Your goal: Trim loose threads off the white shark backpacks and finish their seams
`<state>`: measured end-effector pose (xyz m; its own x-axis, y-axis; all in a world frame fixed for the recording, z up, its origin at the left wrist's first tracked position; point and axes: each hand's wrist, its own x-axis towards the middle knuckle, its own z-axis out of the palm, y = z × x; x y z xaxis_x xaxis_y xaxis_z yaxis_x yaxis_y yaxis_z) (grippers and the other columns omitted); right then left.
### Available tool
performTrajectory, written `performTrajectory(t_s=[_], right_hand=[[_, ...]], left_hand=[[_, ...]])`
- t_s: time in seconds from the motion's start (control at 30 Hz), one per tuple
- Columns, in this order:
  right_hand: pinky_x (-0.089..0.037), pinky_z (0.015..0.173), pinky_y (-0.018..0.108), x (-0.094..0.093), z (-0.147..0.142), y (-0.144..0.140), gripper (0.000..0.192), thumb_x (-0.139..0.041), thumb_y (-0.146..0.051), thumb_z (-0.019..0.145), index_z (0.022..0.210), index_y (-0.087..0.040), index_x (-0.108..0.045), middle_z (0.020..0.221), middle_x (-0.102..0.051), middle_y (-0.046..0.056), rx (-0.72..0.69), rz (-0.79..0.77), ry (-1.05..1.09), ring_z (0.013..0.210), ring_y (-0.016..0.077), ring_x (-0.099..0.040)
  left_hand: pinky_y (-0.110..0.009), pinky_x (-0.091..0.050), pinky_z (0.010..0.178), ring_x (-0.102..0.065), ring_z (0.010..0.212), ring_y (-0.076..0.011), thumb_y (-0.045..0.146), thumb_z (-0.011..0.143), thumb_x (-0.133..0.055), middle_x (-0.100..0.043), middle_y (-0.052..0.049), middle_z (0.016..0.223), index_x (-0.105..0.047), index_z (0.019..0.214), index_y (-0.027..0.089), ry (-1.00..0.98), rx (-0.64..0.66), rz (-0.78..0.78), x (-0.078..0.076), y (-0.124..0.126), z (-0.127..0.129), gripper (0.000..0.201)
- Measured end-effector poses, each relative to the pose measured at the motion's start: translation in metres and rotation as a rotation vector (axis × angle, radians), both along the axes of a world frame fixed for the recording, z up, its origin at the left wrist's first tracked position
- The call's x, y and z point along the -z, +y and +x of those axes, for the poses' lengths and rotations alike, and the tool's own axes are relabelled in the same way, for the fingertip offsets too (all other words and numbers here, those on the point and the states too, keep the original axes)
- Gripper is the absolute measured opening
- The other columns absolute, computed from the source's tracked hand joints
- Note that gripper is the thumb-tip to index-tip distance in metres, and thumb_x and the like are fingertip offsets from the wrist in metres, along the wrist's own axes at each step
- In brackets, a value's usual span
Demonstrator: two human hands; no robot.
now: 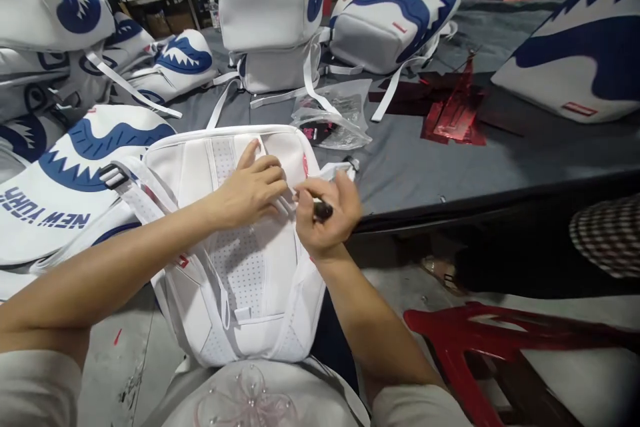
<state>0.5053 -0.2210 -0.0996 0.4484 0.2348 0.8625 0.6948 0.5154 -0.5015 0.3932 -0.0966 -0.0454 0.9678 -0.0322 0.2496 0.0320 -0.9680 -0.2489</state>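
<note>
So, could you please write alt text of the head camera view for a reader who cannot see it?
A person's left hand presses on the back panel of a white backpack in their lap, while the right hand holds a dark pen-like tool at its upper edge. More white backpacks with blue shark-mouth prints lie on the grey table behind.

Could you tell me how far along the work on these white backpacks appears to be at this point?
Already set down: several shark-print backpacks lie on the grey table. In hand: the left hand presses the back panel of a white backpack on the lap, while the right hand holds a dark pen-like tool at its upper edge. Left: that backpack remains unfinished; how many others await cannot be told.
</note>
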Motion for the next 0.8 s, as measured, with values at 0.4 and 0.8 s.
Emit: performTrajectory(t_s=[0.4, 0.8], right_hand=[[-0.053, 0.063, 0.03, 0.004, 0.024, -0.063, 0.032, -0.062, -0.05, 0.091, 0.097, -0.02, -0.071, 0.076, -0.068, 0.002, -0.174, -0.753, 0.367, 0.064, 0.0152, -0.062], [-0.041, 0.048, 0.023, 0.02, 0.006, -0.049, 0.025, -0.065, -0.043, 0.085, 0.078, -0.019, -0.068, 0.056, -0.056, -0.003, -0.139, -0.769, 0.495, 0.049, 0.0103, -0.05]], left_hand=[[-0.072, 0.001, 0.122, -0.043, 0.133, -0.029, 0.035, 0.087, -0.068, -0.064, -0.004, 0.113, -0.06, 0.095, 0.021, -0.127, 0.016, -0.195, 0.042, -0.022, -0.011, 0.018], [-0.063, 0.005, 0.125, -0.046, 0.133, -0.0245, 0.052, 0.096, -0.054, -0.067, -0.004, 0.109, -0.059, 0.097, 0.023, -0.292, 0.119, -0.289, 0.065, -0.004, -0.019, 0.03]])
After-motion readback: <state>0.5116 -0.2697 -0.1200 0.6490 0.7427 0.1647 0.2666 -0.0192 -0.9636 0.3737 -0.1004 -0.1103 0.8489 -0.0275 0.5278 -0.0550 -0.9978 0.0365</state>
